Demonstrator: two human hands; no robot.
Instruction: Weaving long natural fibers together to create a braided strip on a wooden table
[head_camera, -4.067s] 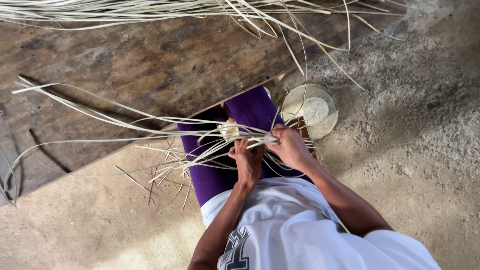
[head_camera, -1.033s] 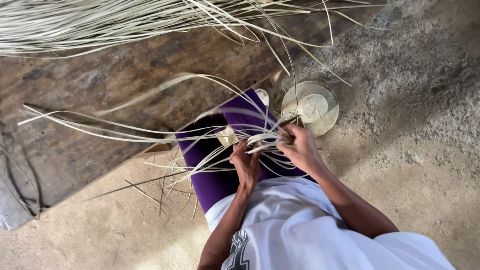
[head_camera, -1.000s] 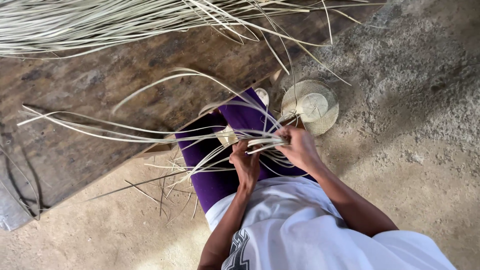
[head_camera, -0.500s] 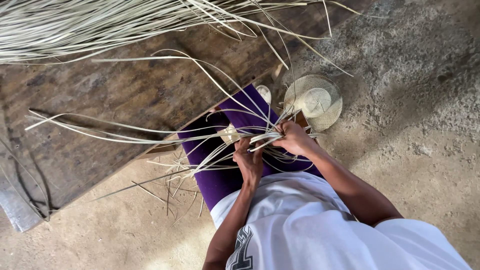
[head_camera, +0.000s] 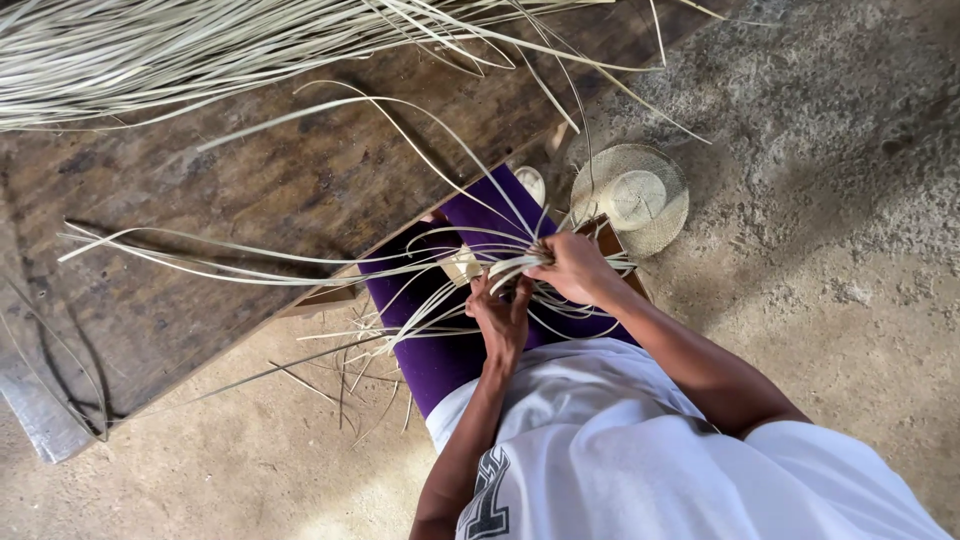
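My right hand (head_camera: 572, 268) is closed around a bunch of pale straw strips (head_camera: 300, 262) that fan out to the left over my lap. Just below it, my left hand (head_camera: 501, 316) presses fingers against the same strips near a small woven start (head_camera: 462, 267). I sit with legs in purple trousers (head_camera: 440, 340) and wear a white shirt (head_camera: 640, 450).
A woven straw hat (head_camera: 632, 196) lies on the concrete floor beyond my right hand. A dark wooden board (head_camera: 250, 190) stretches to the left, with a large bundle of loose straw (head_camera: 170, 45) along its far edge. Scattered strips lie on the floor by my legs.
My right hand has shifted slightly left and gathered the strips tighter. Long strips have swung upward and left over the board. The view has drifted a little.
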